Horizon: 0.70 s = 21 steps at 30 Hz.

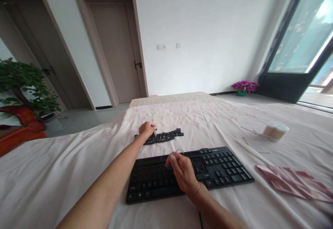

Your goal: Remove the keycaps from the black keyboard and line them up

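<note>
A black keyboard (223, 170) lies on the pink flowered cloth (78, 166) in front of me, with many keys removed from its left and middle part. Beyond it, a pile of loose black keycaps (166, 136) lies on the cloth. My left hand (147, 129) reaches out to the left end of that pile, fingers curled down onto the keycaps. My right hand (182, 173) rests over the middle of the keyboard, fingers pinched on a thin wire tool (179, 151) whose loop sticks up above them.
At the right stand a round tub of cotton swabs (275, 131), a few loose sticks (253, 151) and a folded pink cloth (291, 184). Left of the table are a potted plant (23, 87) and red wooden furniture. Doors, a white wall and a glass door lie beyond.
</note>
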Motion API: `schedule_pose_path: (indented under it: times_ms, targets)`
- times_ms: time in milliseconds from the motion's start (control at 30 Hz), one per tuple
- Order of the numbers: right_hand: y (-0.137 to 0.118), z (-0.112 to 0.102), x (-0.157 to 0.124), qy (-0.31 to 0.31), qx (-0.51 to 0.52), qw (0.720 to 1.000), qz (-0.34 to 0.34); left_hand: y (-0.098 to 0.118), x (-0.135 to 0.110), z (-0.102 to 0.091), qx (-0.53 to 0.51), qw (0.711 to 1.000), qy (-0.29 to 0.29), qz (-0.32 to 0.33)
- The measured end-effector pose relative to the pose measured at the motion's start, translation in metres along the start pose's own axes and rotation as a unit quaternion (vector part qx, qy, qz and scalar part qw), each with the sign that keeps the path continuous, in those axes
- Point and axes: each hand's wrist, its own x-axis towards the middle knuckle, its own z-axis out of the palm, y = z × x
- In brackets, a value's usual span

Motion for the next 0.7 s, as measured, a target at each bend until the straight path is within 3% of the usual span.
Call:
schedule_pose_path:
  times_ms: [400, 700]
  targets:
    - [-0.004, -0.002, 0.001, -0.001, -0.012, 1.0, -0.003, -0.008, 0.001, 0.013, 0.051, 0.998, -0.032, -0.008]
    - [-0.004, -0.002, 0.001, 0.007, -0.004, 1.0, -0.011, -0.006, -0.001, 0.011, 0.063, 0.997, -0.031, -0.01]
